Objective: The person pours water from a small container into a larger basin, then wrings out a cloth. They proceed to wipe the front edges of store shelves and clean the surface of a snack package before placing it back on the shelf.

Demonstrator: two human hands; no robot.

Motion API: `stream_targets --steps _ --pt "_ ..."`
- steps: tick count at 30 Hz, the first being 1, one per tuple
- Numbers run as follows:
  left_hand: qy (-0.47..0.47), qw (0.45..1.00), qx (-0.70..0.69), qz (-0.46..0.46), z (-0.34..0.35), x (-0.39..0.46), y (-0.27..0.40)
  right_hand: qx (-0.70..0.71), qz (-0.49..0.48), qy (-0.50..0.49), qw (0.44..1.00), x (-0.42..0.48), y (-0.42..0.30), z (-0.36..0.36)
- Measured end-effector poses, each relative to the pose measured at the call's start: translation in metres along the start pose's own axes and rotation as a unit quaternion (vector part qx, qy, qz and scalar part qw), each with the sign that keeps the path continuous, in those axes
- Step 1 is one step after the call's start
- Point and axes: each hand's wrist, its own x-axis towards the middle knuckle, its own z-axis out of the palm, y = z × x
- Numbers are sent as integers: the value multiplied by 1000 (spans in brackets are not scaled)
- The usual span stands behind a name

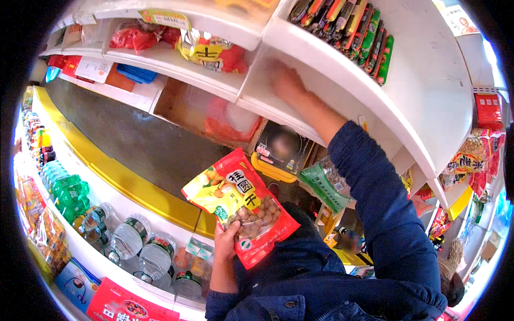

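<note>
My left hand (227, 240) grips the lower edge of a red and yellow plastic bag of dried longans (257, 218), thumb on its front; the round brown fruit shows through a clear window. My right hand (287, 82) reaches into a white shelf compartment (321, 84) at the upper middle. It is blurred and seen from the back of the wrist, so its fingers and anything in them cannot be made out. Above and right of it, a row of long wrapped packets (353, 32) lies on a higher white shelf.
Red bags (138, 38) fill the compartment left of my right hand. Below are an open cardboard box (176, 100), a black box with a yellow handle (281, 146) and a green-ended bag (327, 184). Large water bottles (128, 236) and green bottles (68, 192) line the shelf at lower left.
</note>
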Motion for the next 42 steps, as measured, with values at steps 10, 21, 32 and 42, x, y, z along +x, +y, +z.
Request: stream_targets --steps 10,21,32,42 --pt "-49 999 5 9 4 -3 8 194 76 -227 951 -32 -33 -57" --pt "-95 993 60 28 23 -19 33 27 9 -41 999 -172 -2 -82" --pt "-107 992 70 22 18 -21 31 29 8 150 988 -143 -59 -44" --pt "-64 991 113 41 25 -25 32 20 -36 79 996 -145 -32 -51"
